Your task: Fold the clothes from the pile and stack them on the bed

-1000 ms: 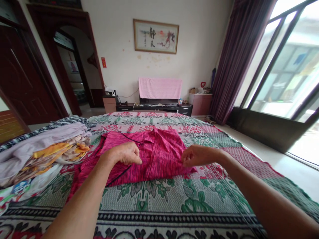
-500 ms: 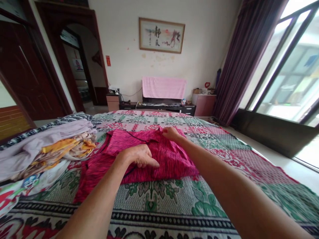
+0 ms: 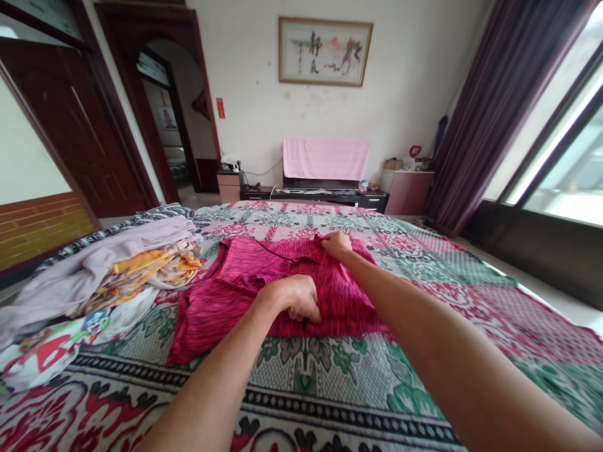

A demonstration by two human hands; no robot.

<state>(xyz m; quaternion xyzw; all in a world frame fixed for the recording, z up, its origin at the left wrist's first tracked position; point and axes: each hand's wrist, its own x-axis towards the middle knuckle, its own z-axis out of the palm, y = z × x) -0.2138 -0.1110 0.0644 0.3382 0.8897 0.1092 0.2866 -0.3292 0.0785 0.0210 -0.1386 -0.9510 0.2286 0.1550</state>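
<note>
A bright pink shirt point(image 3: 264, 314) with dark streaks and black trim lies spread on the patterned bed cover point(image 3: 306, 376). My right hand point(image 3: 336, 243) pinches the shirt's far edge, right of its middle, where the cloth is slightly raised. Nearer to me, my left hand point(image 3: 296, 296) is closed on the shirt's front part, knuckles up and fingers curled down into the fabric. The fingertips of the left hand are partly hidden.
To the left lies a heap of clothes: a pale lilac garment point(image 3: 94, 263), a yellow and tan one point(image 3: 151, 267) and a white printed one point(image 3: 61, 345). Beyond the bed stands a low black cabinet point(image 3: 311, 196) below a pink cloth point(image 3: 326, 158). A purple curtain point(image 3: 499, 119) hangs at right.
The view has turned slightly left. My left index finger, more stretched out before, is now bent down into the shirt. The right hand keeps its pinch at the far edge.
</note>
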